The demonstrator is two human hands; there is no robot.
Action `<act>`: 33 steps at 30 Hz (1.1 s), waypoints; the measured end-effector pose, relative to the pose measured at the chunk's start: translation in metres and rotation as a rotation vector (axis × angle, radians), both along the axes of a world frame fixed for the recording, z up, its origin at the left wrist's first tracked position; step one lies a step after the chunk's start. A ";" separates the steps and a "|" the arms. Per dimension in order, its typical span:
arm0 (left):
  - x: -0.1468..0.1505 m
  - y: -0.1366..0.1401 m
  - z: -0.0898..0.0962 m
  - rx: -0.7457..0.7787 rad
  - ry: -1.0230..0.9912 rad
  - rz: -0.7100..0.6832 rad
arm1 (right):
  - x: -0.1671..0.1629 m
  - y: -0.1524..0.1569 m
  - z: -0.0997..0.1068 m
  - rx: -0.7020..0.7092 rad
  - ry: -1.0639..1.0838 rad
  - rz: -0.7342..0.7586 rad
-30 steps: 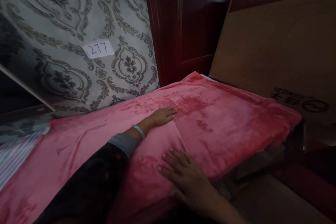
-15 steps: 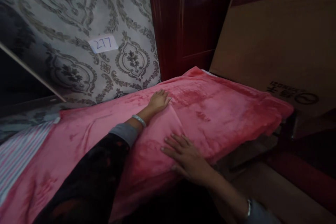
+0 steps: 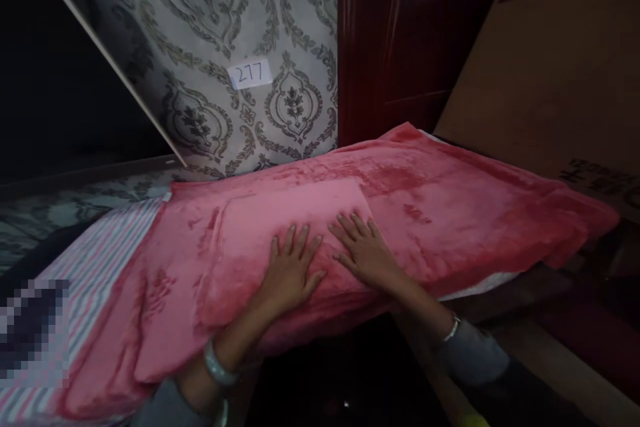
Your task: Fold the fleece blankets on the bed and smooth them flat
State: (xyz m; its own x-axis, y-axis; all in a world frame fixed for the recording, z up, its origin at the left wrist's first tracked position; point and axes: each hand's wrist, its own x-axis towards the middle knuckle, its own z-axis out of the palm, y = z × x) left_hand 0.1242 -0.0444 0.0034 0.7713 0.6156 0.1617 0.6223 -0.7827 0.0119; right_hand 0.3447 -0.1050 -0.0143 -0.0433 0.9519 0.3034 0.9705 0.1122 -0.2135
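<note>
A pink plush cloth (image 3: 295,203), folded into a flat rectangle, lies on a larger pink plush blanket (image 3: 440,180). Flat on the folded cloth rests my left hand (image 3: 290,270), its fingers spread, with a pale bangle at the wrist. To its right, my right hand (image 3: 367,250) also lies flat with fingers apart, near the cloth's right edge. Neither hand grips anything. Whether the folded cloth is a separate piece or part of the blanket, I cannot tell.
A striped sheet (image 3: 100,260) shows at the left. Behind are the patterned wall (image 3: 280,27) with a paper marked 277 (image 3: 250,73) and a dark red door (image 3: 400,47). A cardboard box (image 3: 555,67) stands at the right; a dark panel (image 3: 75,73) is at upper left.
My left hand has drawn back towards me from the far part of the cloth and now lies beside the right. The folded rectangle shows more fully. The view has shifted left.
</note>
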 end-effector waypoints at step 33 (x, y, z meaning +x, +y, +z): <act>0.004 -0.087 -0.090 0.481 -0.511 -0.040 | 0.088 0.124 0.017 -0.327 -0.040 -0.125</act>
